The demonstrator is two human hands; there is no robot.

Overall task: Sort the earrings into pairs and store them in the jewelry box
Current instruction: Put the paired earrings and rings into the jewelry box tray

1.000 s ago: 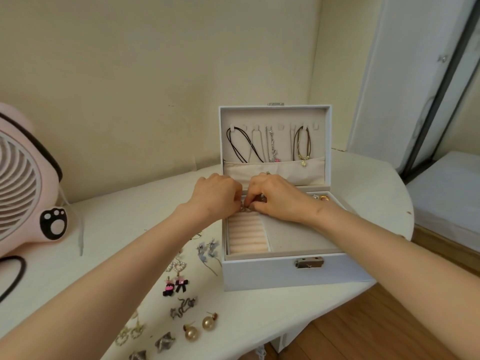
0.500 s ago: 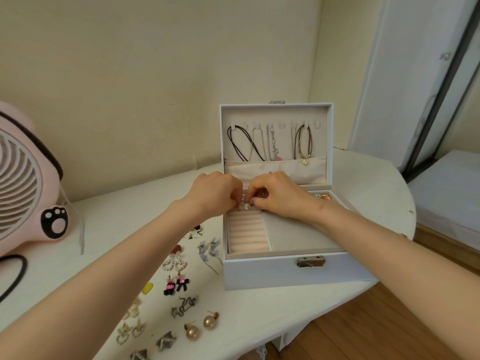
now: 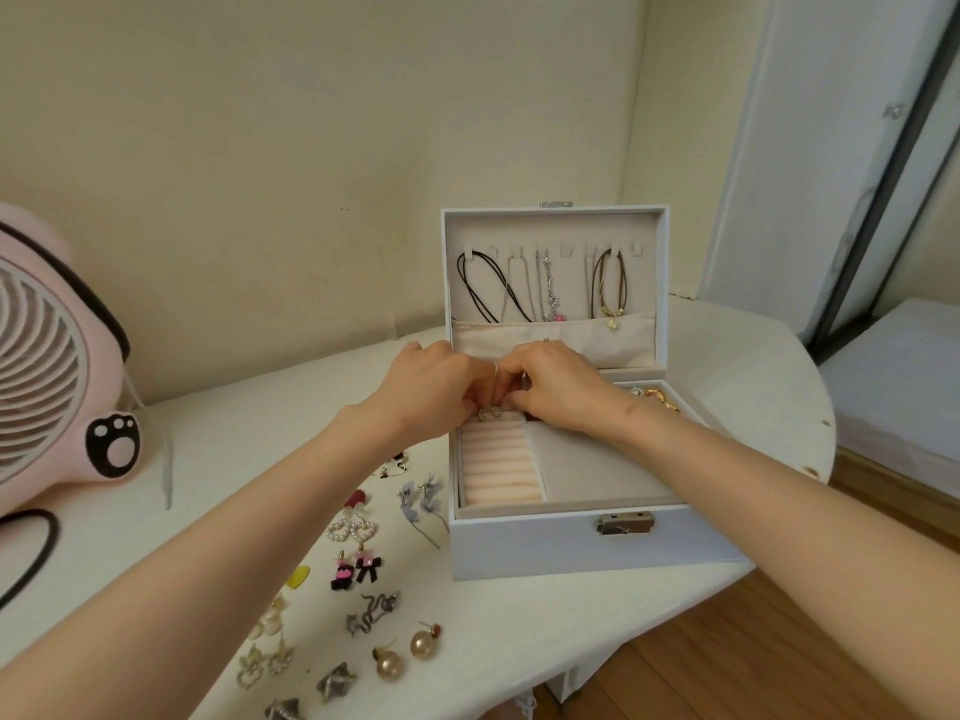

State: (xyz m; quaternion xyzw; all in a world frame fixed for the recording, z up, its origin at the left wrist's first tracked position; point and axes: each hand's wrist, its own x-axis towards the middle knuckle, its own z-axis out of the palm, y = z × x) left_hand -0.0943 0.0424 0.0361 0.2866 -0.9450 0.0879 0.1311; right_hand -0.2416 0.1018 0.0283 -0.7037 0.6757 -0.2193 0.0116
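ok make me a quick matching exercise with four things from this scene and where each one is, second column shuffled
Things:
1. gold ball earrings
2. necklaces
3. pink fan
4. pearl heart earrings

Places:
A. far left of the table
B. hanging inside the open lid of the jewelry box
C. on the table near its front edge, below the box's left corner
D. on the table just left of the box, above the black and pink bow earrings

Pairs: 1-C, 2-B, 3-A, 4-D
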